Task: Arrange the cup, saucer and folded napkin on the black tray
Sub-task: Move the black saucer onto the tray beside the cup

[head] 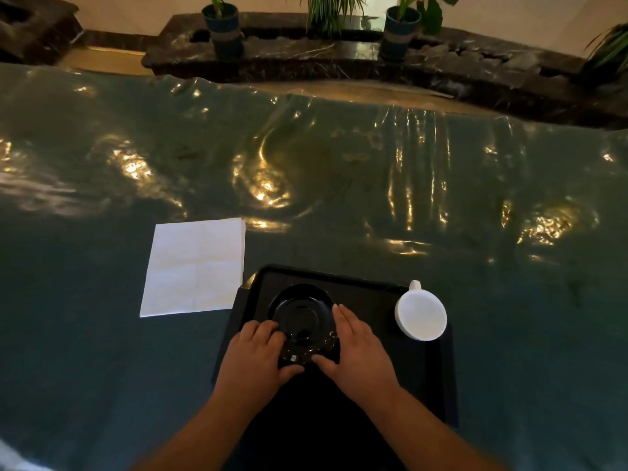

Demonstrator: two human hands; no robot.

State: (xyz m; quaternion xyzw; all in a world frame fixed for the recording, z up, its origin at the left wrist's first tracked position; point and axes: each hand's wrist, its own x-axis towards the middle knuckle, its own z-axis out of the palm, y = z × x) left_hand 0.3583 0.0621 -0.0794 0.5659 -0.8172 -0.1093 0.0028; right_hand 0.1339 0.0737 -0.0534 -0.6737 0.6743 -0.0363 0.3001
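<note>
A round, glossy black saucer (302, 321) is being gripped at its near rim by the left hand (253, 360) and right hand (356, 348), on the rectangular black tray (421, 368). A smooth white cup (420, 314) is sitting at the tray's right edge. A creased square white napkin (195, 266) is lying flat left of the tray on the shiny green tablecloth (339, 185).

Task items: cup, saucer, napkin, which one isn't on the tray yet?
The white napkin. It lies flat on the green tablecloth, left of the black tray; the black saucer and upside-down white cup both sit on the tray.
</note>
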